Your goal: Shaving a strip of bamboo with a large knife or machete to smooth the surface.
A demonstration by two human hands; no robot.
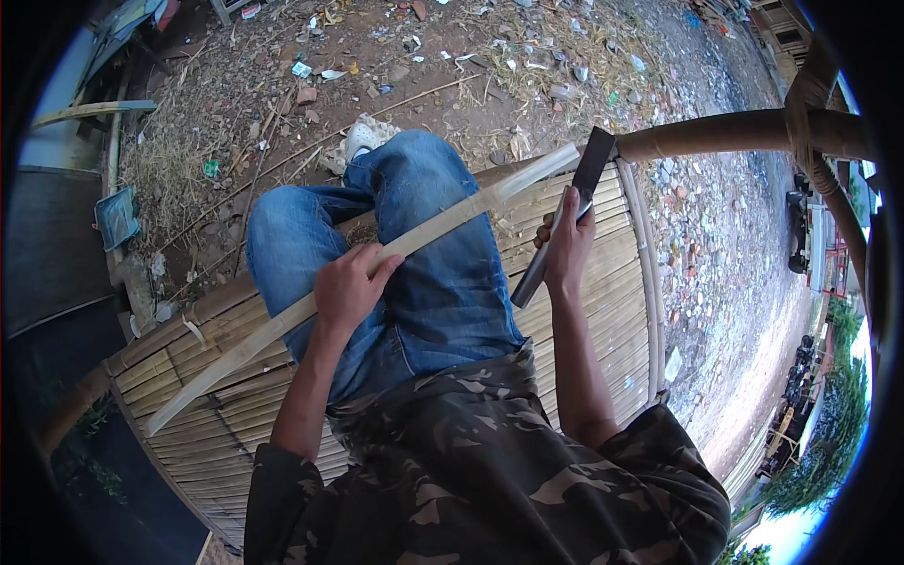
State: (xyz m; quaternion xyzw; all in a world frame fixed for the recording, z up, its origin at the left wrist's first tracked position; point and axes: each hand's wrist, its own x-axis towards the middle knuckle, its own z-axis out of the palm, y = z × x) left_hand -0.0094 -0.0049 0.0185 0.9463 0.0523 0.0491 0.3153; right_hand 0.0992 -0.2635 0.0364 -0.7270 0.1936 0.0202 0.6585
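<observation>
My left hand [350, 284] is closed around a long, pale bamboo strip [441, 224]. The strip slants across my jeans-clad thighs [428, 282], its lower left end over the slatted bench and its upper right end close to the blade. In my right hand [570, 247] is a broad-bladed knife [591, 162], gripped by its grey, tube-like handle. Its dark, blunt-ended blade points up and away from me, just beyond the strip's far end and apart from my left hand. Fingers of the right hand wrap the handle, hiding its middle.
I sit on a bamboo-slat bench [617, 282] with a pole frame [725, 135] at the right. Littered ground [424, 85] with stones, straw and scraps lies ahead. A blue plastic container [117, 218] is at the left, and parked vehicles [799, 377] stand far right.
</observation>
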